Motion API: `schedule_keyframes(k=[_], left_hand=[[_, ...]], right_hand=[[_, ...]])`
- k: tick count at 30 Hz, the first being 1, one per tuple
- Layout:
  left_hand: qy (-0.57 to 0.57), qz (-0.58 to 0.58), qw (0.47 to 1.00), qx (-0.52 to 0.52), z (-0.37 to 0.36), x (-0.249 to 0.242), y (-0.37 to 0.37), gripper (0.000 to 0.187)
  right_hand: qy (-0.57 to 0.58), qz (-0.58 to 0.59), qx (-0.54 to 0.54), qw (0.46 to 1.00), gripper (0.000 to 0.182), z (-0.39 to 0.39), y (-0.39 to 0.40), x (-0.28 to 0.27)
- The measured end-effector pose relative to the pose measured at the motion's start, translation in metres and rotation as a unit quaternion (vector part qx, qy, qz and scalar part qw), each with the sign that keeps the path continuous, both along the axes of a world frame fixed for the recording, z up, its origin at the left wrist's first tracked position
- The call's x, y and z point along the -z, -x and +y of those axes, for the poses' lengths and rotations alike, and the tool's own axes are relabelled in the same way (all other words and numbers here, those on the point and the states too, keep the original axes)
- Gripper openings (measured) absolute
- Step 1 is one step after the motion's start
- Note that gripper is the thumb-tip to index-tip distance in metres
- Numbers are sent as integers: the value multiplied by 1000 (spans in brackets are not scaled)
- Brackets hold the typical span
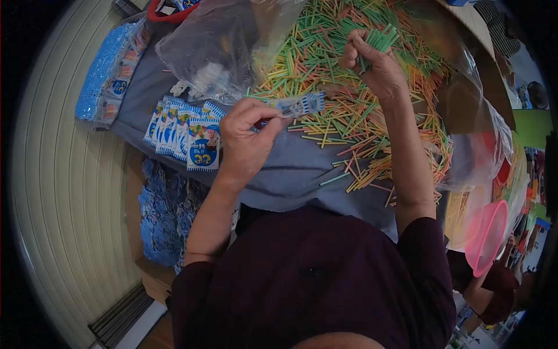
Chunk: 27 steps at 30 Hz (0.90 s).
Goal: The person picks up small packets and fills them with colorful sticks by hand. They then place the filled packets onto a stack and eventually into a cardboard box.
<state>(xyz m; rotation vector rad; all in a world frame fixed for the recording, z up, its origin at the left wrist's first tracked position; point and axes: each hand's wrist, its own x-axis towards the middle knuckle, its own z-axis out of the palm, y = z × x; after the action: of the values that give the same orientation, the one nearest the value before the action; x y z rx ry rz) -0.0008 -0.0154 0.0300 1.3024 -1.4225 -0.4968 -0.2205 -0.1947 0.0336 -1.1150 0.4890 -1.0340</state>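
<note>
My left hand [249, 131] pinches one end of a small clear packet with blue-and-white print [299, 105], which points to the right. Raised over the pile, my right hand [378, 67] is closed on a bundle of short green sticks [382, 39]. Beneath it spreads a big heap of green, yellow, orange and red sticks [325, 125] on the grey cloth [290, 180]. Left of my left hand lies an overlapping row of blue-and-white printed packets [203, 145].
A crumpled clear bag [203, 52] lies behind my left hand. Further left stands a blue packed bundle [108, 72]. A pink basket [487, 238] is at the right, near another person's arm [478, 295]. Blue packets [160, 215] fill a box below the cloth's left edge.
</note>
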Motion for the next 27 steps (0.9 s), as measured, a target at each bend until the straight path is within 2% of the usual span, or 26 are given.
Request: schedule_keyframes(k=[2,3,5,6,8,9,11,12,14,15,17,18,20,21,23,27], left_hand=[[-3,28,999,24,-12,-1,15,9],[-15,63,997,39,-19,0,21,10],[-28,98,993,54,-31,4,31,11],[-28,107,992,62,-37,7,35,12],[-29,116,990,72,-44,13,43,13],[-31,131,988,69,-47,16,47,14],[-33,146,987,66,-52,20,53,16],[-40,148,986,64,-53,21,55,16],[-47,150,986,61,-54,21,57,17],[-51,118,990,56,-54,18,58,17],[-54,85,994,50,-55,18,58,18],[-41,82,994,54,-55,20,58,18],[-29,80,995,57,-56,22,57,18],[-34,76,995,57,-56,21,57,18],[-40,72,995,58,-55,23,58,18],[-15,111,991,80,-57,26,58,16]], right_hand=[[-69,-105,-95,988,8,4,4,-1],[-70,-105,-93,988,8,4,9,-3],[-94,-176,-221,955,5,3,18,-6],[-95,-177,-220,955,5,7,18,-10],[6,-82,-51,995,9,27,15,-20],[6,-82,-49,995,9,37,11,-25],[40,-18,96,994,20,53,3,-34],[38,-18,97,994,20,51,6,-34],[64,-57,38,996,38,45,13,-33],[64,-57,38,996,38,42,13,-33],[182,-14,64,981,56,37,14,-34],[183,-14,63,981,56,38,13,-35],[217,64,100,969,67,44,9,-36],[217,64,99,969,67,44,7,-35],[262,152,86,949,71,45,5,-31],[254,168,48,951,69,48,-2,-24]])
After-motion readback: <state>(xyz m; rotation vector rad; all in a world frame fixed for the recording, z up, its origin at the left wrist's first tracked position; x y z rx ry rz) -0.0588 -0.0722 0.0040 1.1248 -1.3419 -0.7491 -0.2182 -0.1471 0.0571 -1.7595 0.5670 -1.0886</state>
